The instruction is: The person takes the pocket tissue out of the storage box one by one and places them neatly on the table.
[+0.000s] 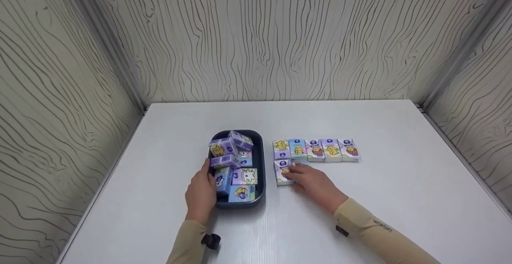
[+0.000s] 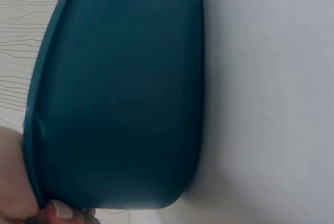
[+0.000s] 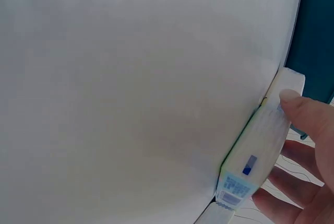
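Note:
My left hand (image 1: 201,194) grips the left rim of a dark teal plastic bin (image 1: 262,176). In the left wrist view the bin's outer wall (image 2: 120,93) fills much of the picture, with fingertips (image 2: 63,210) at its rim. Several small cartoon-printed tissue packs (image 1: 245,176) lie jumbled inside. Right of the bin, my right hand (image 1: 314,182) holds a small tissue pack (image 3: 255,140) between thumb and fingers, down on the table. Its fingers partly cover a white-and-purple pack (image 1: 282,174) beside it. The held pack is mostly hidden in the head view.
A row of several packs (image 1: 315,152) lies side by side just behind my right hand. They stand on a white table (image 1: 380,128) with wood-grain-patterned panels (image 1: 256,48) at its back and sides.

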A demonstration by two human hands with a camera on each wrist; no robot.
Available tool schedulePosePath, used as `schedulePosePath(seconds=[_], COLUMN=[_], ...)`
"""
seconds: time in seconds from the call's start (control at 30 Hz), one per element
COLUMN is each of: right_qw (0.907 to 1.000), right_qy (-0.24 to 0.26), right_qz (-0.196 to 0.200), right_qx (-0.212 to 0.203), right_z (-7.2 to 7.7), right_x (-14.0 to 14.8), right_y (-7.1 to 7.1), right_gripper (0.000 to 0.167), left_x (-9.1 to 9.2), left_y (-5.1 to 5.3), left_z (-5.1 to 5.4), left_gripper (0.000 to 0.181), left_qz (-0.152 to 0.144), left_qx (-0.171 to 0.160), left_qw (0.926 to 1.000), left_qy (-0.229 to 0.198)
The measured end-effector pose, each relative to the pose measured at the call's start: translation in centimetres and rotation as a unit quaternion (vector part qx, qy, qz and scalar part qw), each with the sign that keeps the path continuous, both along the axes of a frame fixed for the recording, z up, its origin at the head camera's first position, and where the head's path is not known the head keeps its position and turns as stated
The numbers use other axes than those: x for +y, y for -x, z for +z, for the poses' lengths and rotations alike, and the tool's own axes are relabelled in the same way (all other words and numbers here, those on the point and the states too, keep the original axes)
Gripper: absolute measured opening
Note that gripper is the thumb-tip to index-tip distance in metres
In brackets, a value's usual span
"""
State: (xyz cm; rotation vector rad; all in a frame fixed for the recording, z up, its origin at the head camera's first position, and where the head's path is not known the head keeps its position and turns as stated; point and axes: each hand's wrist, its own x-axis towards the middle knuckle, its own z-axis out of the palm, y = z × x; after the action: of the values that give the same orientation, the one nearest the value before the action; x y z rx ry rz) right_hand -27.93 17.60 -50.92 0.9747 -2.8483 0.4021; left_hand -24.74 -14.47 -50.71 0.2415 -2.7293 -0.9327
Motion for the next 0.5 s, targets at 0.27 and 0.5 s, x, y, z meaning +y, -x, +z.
schedulePosePath(seconds=[0.27, 0.5], right_qw=[0.9998, 0.9996], right_qy=[0.013, 0.021], right_qz=[-0.003, -0.009], right_qx=[0.013, 0.017], right_z=[-0.07, -0.07], right_x=[-0.18, -0.28], right_y=[0.67, 0.83], right_gripper=[0.033, 0.033], left_x=[-0.05, 0.01], left_y=[0.13, 0.16], left_z=[-0.19, -0.09], left_gripper=[0.049, 0.049], left_qz=[0.003, 0.001], left_qx=[0.001, -0.012], left_qw=[1.0, 0.9999], left_qy=[0.0, -0.008])
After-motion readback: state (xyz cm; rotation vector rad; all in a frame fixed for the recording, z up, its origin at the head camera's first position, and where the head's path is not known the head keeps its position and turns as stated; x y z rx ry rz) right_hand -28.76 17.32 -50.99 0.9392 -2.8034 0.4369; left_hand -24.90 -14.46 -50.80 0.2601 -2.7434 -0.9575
